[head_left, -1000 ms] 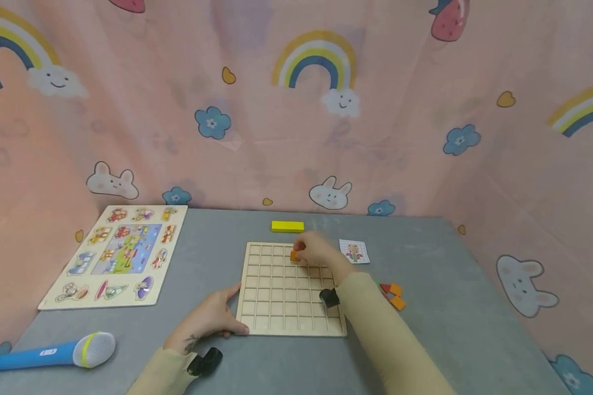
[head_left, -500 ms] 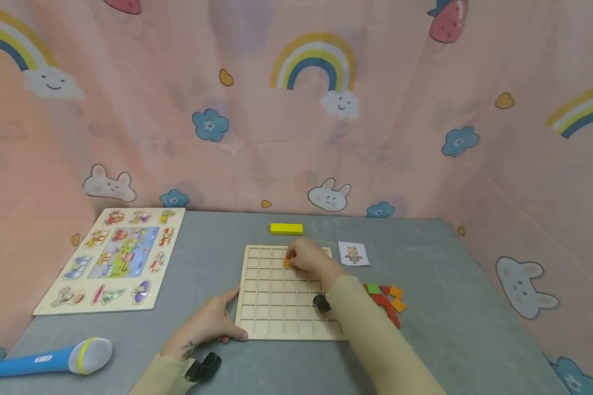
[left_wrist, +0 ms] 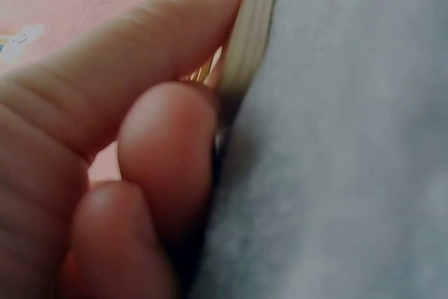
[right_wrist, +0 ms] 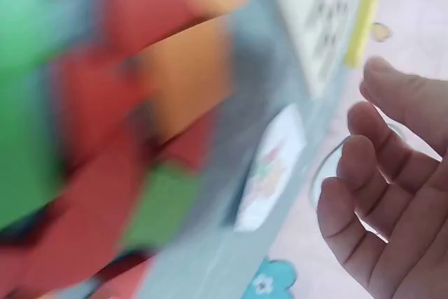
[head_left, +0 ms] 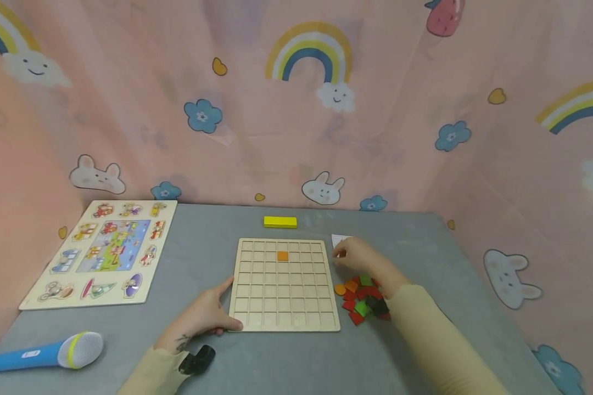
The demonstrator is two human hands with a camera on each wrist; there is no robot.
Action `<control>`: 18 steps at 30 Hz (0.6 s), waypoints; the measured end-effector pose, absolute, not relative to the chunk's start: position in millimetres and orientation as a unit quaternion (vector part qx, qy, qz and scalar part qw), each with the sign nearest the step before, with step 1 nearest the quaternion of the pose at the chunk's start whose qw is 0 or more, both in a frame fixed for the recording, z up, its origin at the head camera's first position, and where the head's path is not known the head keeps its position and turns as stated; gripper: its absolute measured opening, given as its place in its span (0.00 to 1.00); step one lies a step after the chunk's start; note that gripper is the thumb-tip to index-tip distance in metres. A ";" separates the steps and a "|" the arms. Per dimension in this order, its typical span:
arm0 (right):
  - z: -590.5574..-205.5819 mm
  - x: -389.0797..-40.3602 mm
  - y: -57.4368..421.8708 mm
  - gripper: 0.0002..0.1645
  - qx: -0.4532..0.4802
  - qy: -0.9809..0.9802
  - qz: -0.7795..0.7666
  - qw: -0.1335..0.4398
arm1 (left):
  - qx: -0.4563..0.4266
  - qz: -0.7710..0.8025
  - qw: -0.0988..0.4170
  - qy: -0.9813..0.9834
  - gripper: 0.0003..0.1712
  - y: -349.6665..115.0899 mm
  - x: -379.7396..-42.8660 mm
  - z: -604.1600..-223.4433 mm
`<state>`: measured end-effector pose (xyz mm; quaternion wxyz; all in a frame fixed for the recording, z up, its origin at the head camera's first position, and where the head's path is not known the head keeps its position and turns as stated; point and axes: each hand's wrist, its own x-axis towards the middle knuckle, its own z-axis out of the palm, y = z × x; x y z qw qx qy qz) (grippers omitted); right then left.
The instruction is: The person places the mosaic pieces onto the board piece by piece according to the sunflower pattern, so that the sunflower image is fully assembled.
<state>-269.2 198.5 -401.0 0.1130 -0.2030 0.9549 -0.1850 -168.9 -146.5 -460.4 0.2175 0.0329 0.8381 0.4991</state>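
A light wooden board [head_left: 284, 296] with a grid of square cells lies on the table. One orange square tile [head_left: 283, 256] sits in a cell near its far edge. My left hand [head_left: 202, 318] holds the board's near left corner; in the left wrist view the thumb meets the board's edge [left_wrist: 255, 33] and other fingers curl beside it. Right of the board, my right hand [head_left: 363, 260] hovers with nothing in its loosely bent fingers. Below it lies a pile of red, green and orange tiles [head_left: 362, 293]. A small picture card [right_wrist: 269, 173] is partly hidden behind this hand in the head view.
Behind the board lies a yellow block [head_left: 280, 222]. A picture puzzle board [head_left: 94, 301] takes up the far left of the table, with a blue toy microphone [head_left: 44, 351] in front of it. A pink printed curtain [head_left: 257, 159] hangs along the back and sides.
My right hand has let go of the orange tile, leaving it in a cell, and has moved right, off the board toward the pile. The left hand stays at the corner.
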 end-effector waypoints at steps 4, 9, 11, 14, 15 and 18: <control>-403.2 -257.5 212.7 0.08 -0.202 0.956 -0.158 0.145 | 0.028 0.506 0.219 0.834 0.71 -148.2 -168.7 -457.8; -404.1 -245.9 222.3 0.09 -0.187 0.965 -0.101 0.157 | 0.025 0.507 0.217 0.834 0.72 -148.3 -168.4 -456.2; -406.2 -242.9 225.4 0.09 -0.181 0.967 -0.073 0.163 | 0.025 0.505 0.216 0.835 0.71 -148.2 -168.2 -456.3; -410.5 -239.9 229.0 0.07 -0.167 0.970 -0.056 0.169 | 0.025 0.499 0.215 0.839 0.71 -148.4 -167.8 -456.8; -411.9 -239.3 229.9 0.06 -0.164 0.971 -0.056 0.168 | 0.027 0.498 0.215 0.839 0.71 -148.4 -167.8 -457.3; -414.4 -237.6 232.2 0.04 -0.156 0.972 -0.065 0.160 | 0.031 0.503 0.220 0.835 0.71 -147.8 -168.1 -459.1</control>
